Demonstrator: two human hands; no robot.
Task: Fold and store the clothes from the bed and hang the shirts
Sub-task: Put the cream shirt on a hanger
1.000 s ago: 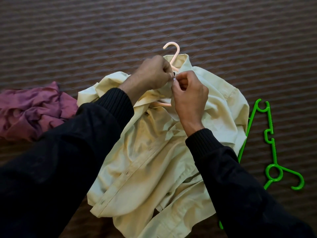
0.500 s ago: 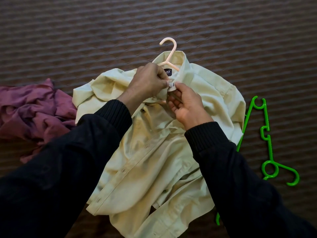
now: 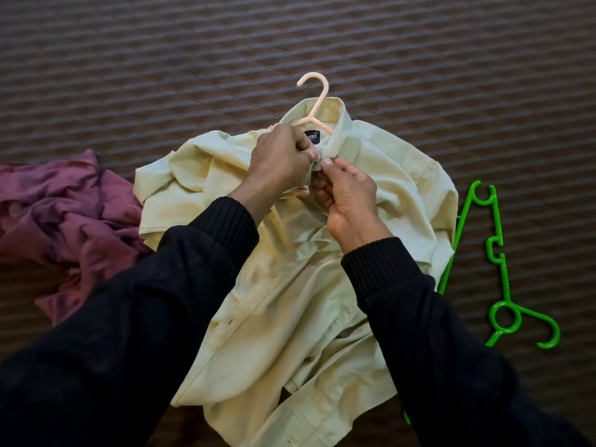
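Shirt (image 3: pixel 290 301) collar pinched between hands (left (image 3: pixel 277 162), right (image 3: pixel 348 198)), peach hanger (image 3: pixel 314 101) inside

Shirt (image 3: pixel 290 301): pale yellow-green, small dark tag at collar with white letters. Hanger (image 3: pixel 314 101) in shirt: light pink. Hanger on right (image 3: pixel 498 253): bright green. Cloth on left (image 3: pixel 64 214): purple-pink. Bed cover (image 3: pixel 451 75): dark brown, slanted stripes, diamond stitch pattern. Sleeves (image 3: pixel 129 333): black, ribbed cuffs.

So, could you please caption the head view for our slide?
Both hands pinch the pale shirt collar over a peach hanger.
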